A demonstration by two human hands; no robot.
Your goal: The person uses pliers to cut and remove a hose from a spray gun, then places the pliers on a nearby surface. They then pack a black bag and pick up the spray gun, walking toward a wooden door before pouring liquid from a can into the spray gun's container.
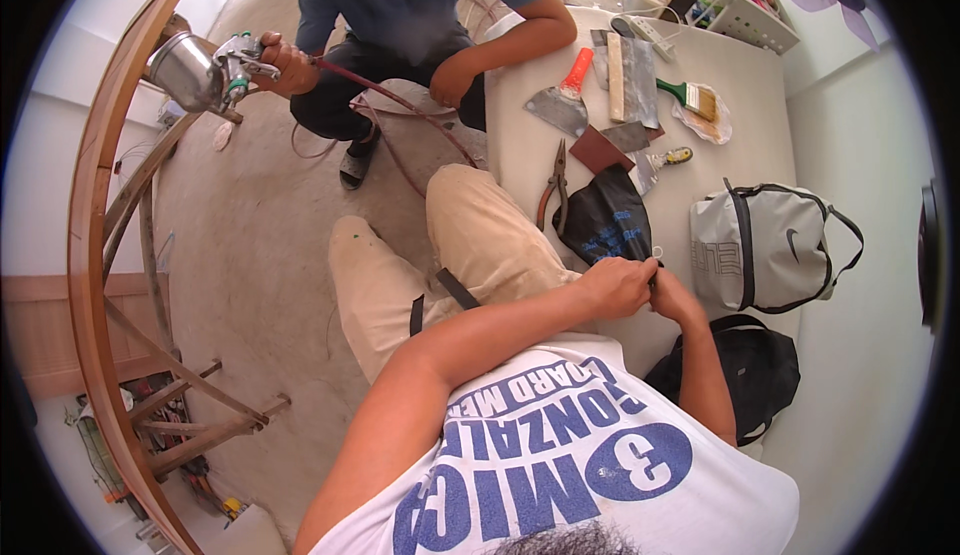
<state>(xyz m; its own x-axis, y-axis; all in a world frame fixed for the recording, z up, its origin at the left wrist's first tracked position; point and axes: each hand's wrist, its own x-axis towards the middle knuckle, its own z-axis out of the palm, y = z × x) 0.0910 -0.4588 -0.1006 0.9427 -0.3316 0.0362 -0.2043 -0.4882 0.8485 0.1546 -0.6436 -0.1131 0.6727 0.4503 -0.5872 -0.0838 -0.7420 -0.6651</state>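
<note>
At the near part of the white table, my left hand [620,288] is closed in a pinch on the gathered end of a black plastic bag [608,211] with blue print. Meeting it fingertip to fingertip, my right hand [676,297] also pinches that end. The bag's wide part lies flat on the tabletop, and what is inside cannot be seen. Just left of the bag are pliers [553,190] with orange-brown handles. Brown sandpaper [602,152] touches its far edge, and a putty knife [660,162] with a yellow and black handle lies beyond.
A crouching co-worker [400,25] holds a spray gun [235,70] with a red hose. Farther along the table [750,145] lie a red-handled scraper [565,100] and green-handled brush [690,97]. Grey [765,245] and black [755,370] bags stand right. A wooden frame [95,175] rises left.
</note>
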